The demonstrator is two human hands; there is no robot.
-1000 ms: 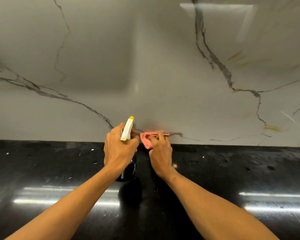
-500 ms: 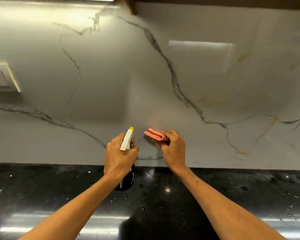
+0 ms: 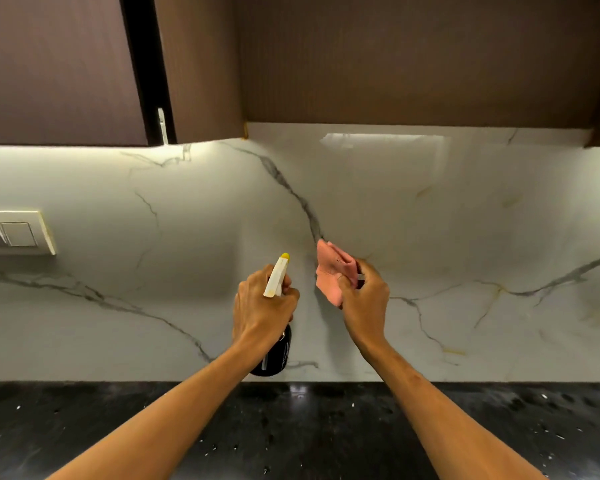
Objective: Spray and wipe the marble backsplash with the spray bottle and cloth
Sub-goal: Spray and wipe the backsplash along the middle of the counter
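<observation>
Spray step, apparently: left hand [image 3: 262, 306] gripped the dark, white-triggered spray bottle [image 3: 278, 277] aimed at the white veined marble backsplash [image 3: 465, 237], right hand [image 3: 364, 297] pinched the bunched pink cloth [image 3: 331, 271] alongside; next, presumably, a trigger squeeze, then wiping.

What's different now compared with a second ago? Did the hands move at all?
The right hand has carried the pink cloth up the marble backsplash, from the seam by the black countertop to well above it. The cloth, pressed flat before, is now bunched in its fingers. The left hand rose too. Unchanged: the left hand holds the spray bottle; nothing was let go.
</observation>
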